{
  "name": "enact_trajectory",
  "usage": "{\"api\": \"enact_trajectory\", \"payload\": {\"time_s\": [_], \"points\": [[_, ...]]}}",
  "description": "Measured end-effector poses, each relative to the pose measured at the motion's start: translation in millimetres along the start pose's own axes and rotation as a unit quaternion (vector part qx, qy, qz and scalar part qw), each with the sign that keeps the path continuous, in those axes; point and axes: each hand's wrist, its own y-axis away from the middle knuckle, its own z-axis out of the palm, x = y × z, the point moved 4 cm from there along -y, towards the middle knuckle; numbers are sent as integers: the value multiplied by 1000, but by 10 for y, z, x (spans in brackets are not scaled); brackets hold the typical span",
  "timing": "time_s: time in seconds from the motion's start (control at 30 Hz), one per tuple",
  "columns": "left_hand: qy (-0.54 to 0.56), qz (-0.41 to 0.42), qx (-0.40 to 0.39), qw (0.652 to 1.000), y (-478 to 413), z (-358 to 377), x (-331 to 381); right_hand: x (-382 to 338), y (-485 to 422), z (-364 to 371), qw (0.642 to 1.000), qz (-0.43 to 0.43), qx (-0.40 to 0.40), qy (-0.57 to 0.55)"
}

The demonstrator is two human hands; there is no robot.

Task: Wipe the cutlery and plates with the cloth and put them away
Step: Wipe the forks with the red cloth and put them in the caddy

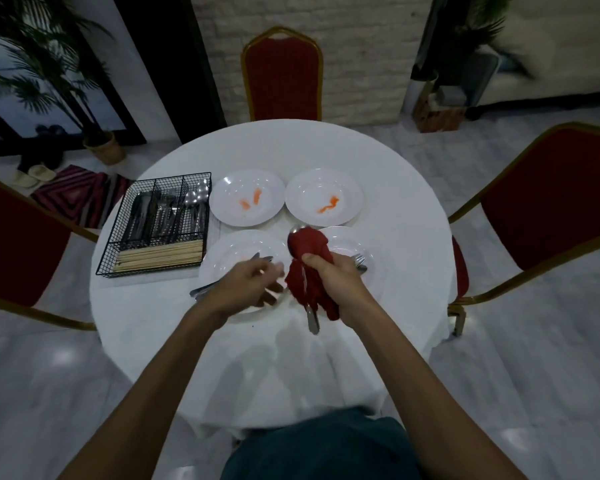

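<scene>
R hand (329, 276) clenched on cloth (308, 247) round spoon (313, 321), L hand (250, 285) grip unclear (blur); handle unsupported, may slip onto table (400, 271).

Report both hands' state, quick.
Left hand: blurred, looks open, holding nothing.
Right hand: grips the red cloth wrapped round a spoon.

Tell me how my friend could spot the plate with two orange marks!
Find the round white table. Right beside the black wire cutlery basket, in the far row, sits a white plate. Only it has two orange smears; the far right plate has one curved smear, and the near left plate and near right plate hold cutlery.
</scene>
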Motion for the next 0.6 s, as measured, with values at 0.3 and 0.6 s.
{"api": "enact_trajectory", "payload": {"time_s": [0.3,0.6], "points": [[100,52,143,983,-163,-65,-5,174,143,227,987,83,-124,-57],[123,33,174,976,-231,36,-182,221,202,358,968,132,-173,-129]]}}
